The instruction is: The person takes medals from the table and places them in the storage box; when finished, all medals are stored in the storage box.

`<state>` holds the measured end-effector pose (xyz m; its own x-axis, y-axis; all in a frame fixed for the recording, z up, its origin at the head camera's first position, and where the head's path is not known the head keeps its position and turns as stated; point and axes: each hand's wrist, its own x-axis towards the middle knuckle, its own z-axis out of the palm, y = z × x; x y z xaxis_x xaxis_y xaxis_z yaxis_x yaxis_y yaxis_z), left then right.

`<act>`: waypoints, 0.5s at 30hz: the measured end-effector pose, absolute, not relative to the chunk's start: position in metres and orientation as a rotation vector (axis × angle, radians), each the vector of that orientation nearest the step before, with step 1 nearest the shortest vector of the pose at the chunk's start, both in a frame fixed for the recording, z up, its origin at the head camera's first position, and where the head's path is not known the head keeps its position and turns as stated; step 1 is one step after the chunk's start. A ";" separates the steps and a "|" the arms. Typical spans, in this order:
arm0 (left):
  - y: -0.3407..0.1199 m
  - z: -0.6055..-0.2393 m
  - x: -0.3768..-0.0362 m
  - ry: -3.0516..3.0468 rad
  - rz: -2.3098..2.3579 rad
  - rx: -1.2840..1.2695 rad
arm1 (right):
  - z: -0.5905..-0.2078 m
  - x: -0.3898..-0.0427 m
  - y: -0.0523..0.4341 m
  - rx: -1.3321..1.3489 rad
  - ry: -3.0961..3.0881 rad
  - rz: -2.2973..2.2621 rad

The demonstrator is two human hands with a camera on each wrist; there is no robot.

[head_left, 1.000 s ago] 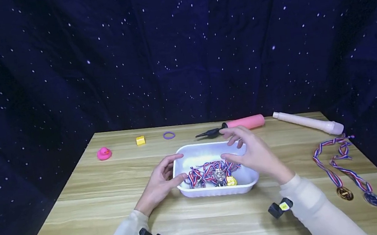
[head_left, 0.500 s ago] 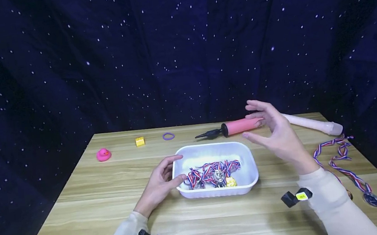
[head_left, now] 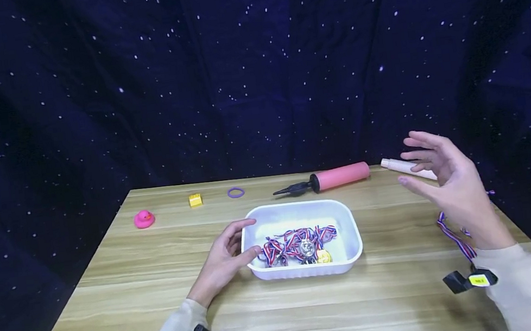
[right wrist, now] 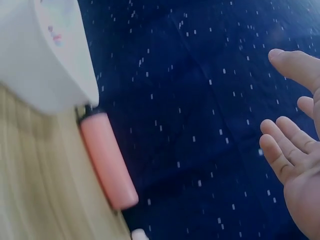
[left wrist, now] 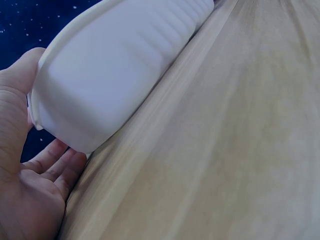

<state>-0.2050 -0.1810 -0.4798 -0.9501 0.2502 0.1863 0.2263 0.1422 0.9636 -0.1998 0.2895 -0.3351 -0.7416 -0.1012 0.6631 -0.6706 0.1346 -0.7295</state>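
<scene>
R fingers (right wrist: pixel 276 152) apart; pump (right wrist: pixel 109 160) nr tub (right wrist: pixel 22 60)

Smooth plastic basin (head_left: pixel 302 272), shiny metallic medals (head_left: pixel 306 247), cloth ribbons (head_left: pixel 324 233), wood-grained tabletop (head_left: pixel 312 316).

white tub (head_left: pixel 302 272): rectangular, ribbed, upright on surface (head_left: pixel 283 322), left end held by left hand (head_left: pixel 224 257) | silver medal (head_left: pixel 306 247), gold medal (head_left: pixel 324 256): inside, toward near wall, among tangled striped ribbons (head_left: pixel 298 234) | loose ribbon (head_left: pixel 457 239): rightward, partly hidden by right hand (head_left: pixel 457 187)
</scene>
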 end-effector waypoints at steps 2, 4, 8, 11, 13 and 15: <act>-0.181 -0.480 -0.205 2.362 1.985 0.488 | -0.338 -0.195 0.302 0.728 -1.946 1.673; -0.181 -0.479 -0.204 2.363 1.986 0.494 | -0.342 -0.189 0.313 0.682 -1.978 1.661; -0.181 -0.478 -0.204 2.363 1.989 0.510 | -0.353 -0.176 0.332 0.541 -2.138 1.503; -0.182 -0.478 -0.204 2.364 1.988 0.504 | -0.363 -0.166 0.344 0.470 -2.251 1.334; -0.181 -0.478 -0.204 2.364 1.988 0.503 | -0.371 -0.161 0.352 0.459 -2.275 1.298; -0.181 -0.478 -0.204 2.362 1.987 0.507 | -0.381 -0.156 0.359 0.472 -2.266 1.318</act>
